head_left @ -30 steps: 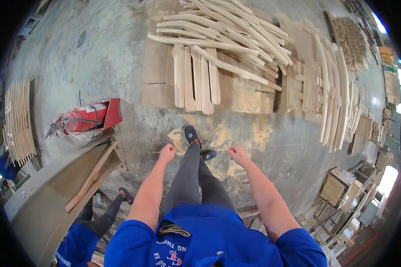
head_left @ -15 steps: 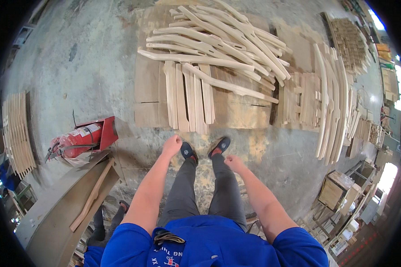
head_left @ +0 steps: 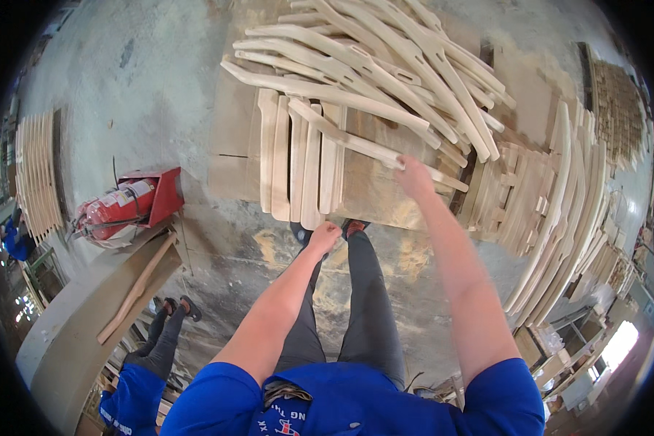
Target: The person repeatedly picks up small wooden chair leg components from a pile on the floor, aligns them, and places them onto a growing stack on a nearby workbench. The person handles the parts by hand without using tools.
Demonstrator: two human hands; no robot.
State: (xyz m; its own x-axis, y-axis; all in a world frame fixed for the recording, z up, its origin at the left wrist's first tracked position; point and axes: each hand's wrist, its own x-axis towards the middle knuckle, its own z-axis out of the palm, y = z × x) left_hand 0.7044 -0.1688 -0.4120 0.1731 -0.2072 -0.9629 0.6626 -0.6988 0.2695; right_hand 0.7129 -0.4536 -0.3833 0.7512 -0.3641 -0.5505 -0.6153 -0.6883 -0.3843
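My right hand (head_left: 416, 179) reaches over the front of the pile, its fingers closed around a long, pale, curved wooden piece (head_left: 356, 143) that slants down to the right. Other curved wooden pieces (head_left: 327, 92) lie heaped behind it, several with slots cut in them. Under its left end, a row of straighter wooden pieces (head_left: 280, 163) lies side by side, pointing toward me. My left hand (head_left: 325, 237) has its fingers curled in, just in front of that row's near ends, with nothing seen in it.
At the left, a red fire extinguisher (head_left: 116, 211) lies in a red holder beside a grey curved panel (head_left: 73, 327) with a wooden strip on it. Another person in blue (head_left: 138, 385) is at lower left. More stacked wood (head_left: 559, 211) lies to the right.
My right hand has moved forward and right from beside my leg onto the curved wooden piece. My left hand has shifted right, toward the row's near ends. The view has tilted and moved forward.
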